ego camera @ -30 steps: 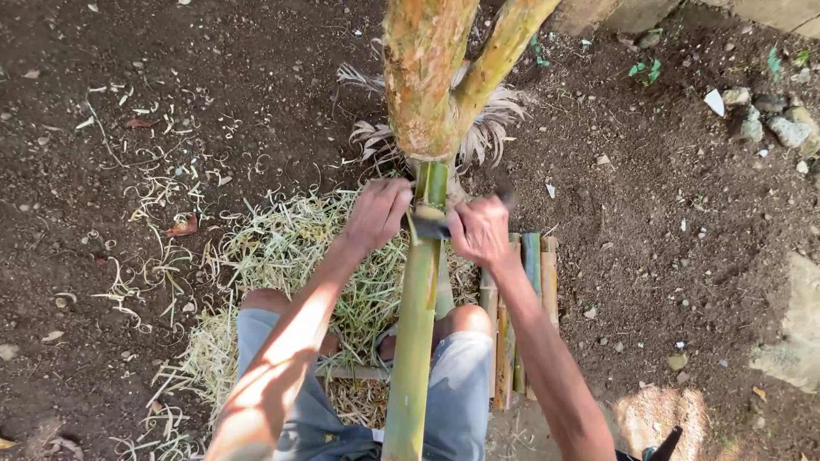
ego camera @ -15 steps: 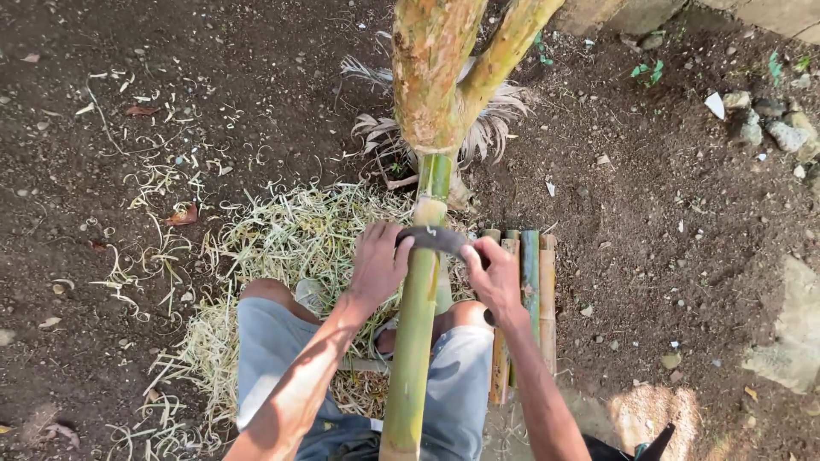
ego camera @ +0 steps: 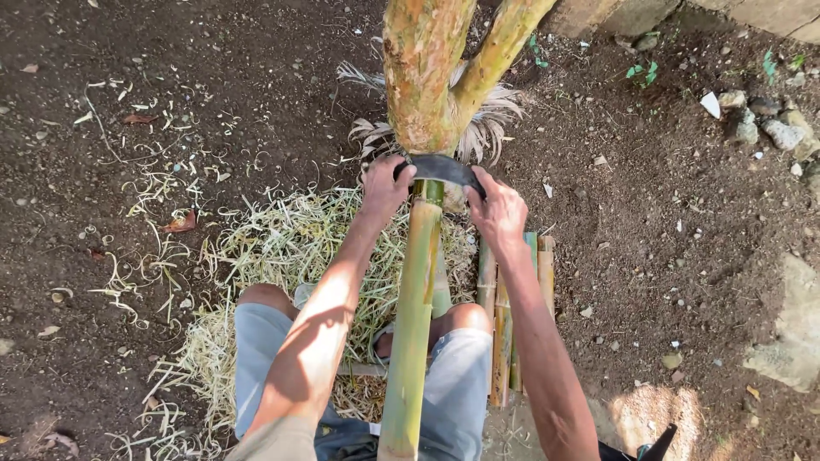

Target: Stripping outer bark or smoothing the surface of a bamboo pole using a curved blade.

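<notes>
**Blade set at the far end of the bamboo pole**

Bamboo pole point(ego camera: 416, 299) runs away from the seated person, passing between the knees and butting against the base of a tree trunk point(ego camera: 423, 72). A dark curved blade point(ego camera: 442, 168) lies crosswise over the pole's far end, just short of the trunk. The left hand point(ego camera: 383, 186) is closed around the blade's left end, and the right hand point(ego camera: 498, 209) is closed around its right end, so both hold the same tool with the pole under its middle.

A heap of pale shavings point(ego camera: 273, 248) spreads over the bare soil to the left of the pole and beneath the legs. Several split bamboo strips point(ego camera: 504, 316) lie side by side on the ground just right of the right knee. Small stones point(ego camera: 760, 119) sit well apart at the upper right.

Judging from the blade's place at the far end and the shavings below, the step in hand looks like scraping the green skin off the pole, with the tool poised at the start of a stroke. The next move would seem to call for even pressure from both hands, the blade kept square across the pole, and the pole kept braced against the trunk so it does not roll.
</notes>
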